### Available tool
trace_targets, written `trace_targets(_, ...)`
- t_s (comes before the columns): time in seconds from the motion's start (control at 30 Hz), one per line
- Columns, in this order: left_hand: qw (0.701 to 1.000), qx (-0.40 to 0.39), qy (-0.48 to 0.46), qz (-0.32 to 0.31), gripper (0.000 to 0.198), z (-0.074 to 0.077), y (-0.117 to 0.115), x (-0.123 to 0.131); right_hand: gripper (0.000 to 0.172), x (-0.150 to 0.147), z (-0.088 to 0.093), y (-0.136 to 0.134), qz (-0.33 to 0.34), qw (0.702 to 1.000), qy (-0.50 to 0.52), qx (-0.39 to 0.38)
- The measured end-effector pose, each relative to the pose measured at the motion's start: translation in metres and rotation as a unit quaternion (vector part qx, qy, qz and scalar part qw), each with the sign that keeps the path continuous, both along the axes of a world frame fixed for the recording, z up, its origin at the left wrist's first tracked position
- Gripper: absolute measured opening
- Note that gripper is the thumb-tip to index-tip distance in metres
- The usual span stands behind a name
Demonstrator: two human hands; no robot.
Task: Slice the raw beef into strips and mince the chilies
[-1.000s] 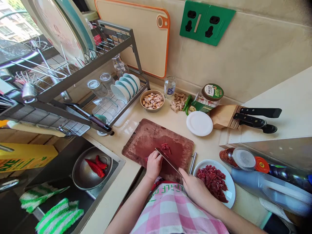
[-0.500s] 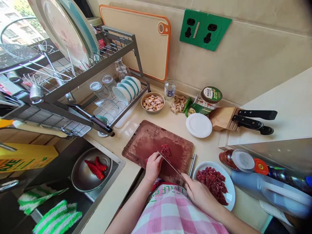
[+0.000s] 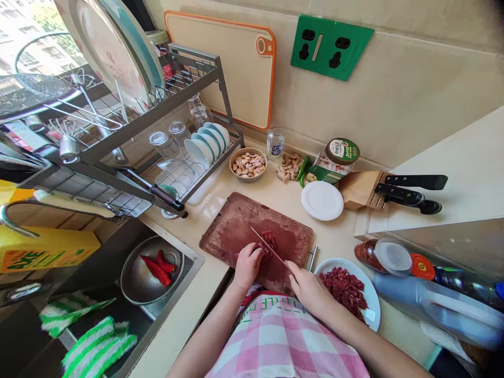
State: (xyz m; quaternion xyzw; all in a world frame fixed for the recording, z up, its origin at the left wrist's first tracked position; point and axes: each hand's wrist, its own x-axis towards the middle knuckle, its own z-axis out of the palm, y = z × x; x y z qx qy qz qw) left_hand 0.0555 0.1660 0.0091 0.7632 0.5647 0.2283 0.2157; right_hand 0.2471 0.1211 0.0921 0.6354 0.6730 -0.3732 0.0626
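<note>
A brown cutting board [image 3: 232, 215] lies at the counter's front edge. My right hand [image 3: 309, 289] is closed round the handle of a knife [image 3: 271, 250], whose blade slants up and left across the board. Curled fingers of my left hand [image 3: 249, 265] press on a piece of raw red meat [image 3: 266, 253] just left of the blade; most of that piece is hidden under them. Cut meat strips [image 3: 269, 239] lie on the blade's far side. To the right, a white plate [image 3: 372, 304] holds a pile of sliced meat [image 3: 344, 291].
A dish rack [image 3: 185, 89] stands at the left, above a sink with a metal bowl [image 3: 132, 286] of red chillies. Behind the board are a garlic bowl [image 3: 248, 178], a small white plate [image 3: 322, 200] and a knife block [image 3: 360, 190]. Bottles and jars [image 3: 437, 302] lie at the right.
The knife and my right hand have shifted a little up and left, the tip now reaching farther over the board. My left hand stays on the meat. The view has moved slightly.
</note>
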Motion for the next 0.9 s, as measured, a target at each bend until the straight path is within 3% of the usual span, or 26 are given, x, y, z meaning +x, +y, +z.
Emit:
trace_targets(0.1, 1.0, -0.006, 0.006, -0.019, 0.025, -0.002, 0.001, 0.0, 0.046, 0.018, 0.0, -0.03, 0.021, 0.999, -0.016, -0.024)
trace_targets(0.17, 1.0, -0.005, 0.007, -0.024, 0.025, -0.004, 0.003, 0.001, 0.047, 0.014, -0.002, -0.032, 0.037, 0.997, -0.042, -0.048)
trace_targets(0.33, 1.0, 0.004, 0.002, -0.015, 0.023, -0.005, 0.004, 0.003, 0.038, -0.034, -0.009, 0.028, 0.042, 0.998, -0.055, -0.006)
trace_targets(0.43, 1.0, 0.002, -0.011, -0.02, 0.023, -0.001, 0.002, 0.003, 0.035, -0.045, -0.007, 0.052, 0.048, 0.998, -0.024, 0.017)
trace_targets(0.5, 1.0, 0.006, -0.018, -0.012, 0.023, 0.002, 0.002, 0.003, 0.036, -0.033, -0.004, 0.044, 0.041, 0.999, 0.006, 0.023)
trace_targets(0.6, 1.0, 0.011, -0.016, -0.011, 0.023, 0.005, 0.001, 0.002, 0.039, -0.001, 0.0, 0.004, 0.027, 0.999, 0.03, 0.017)
trace_targets(0.73, 0.999, 0.013, -0.011, -0.027, 0.023, 0.0, 0.002, 0.001, 0.046, 0.02, -0.001, -0.037, 0.045, 0.997, -0.026, -0.051)
trace_targets(0.8, 1.0, 0.02, -0.011, -0.017, 0.022, -0.004, 0.002, 0.001, 0.046, 0.008, -0.004, -0.03, 0.048, 0.995, -0.052, -0.064)
trace_targets(0.9, 1.0, 0.024, -0.009, -0.001, 0.023, -0.008, 0.003, 0.002, 0.042, -0.025, -0.012, 0.007, 0.047, 0.996, -0.067, -0.02)
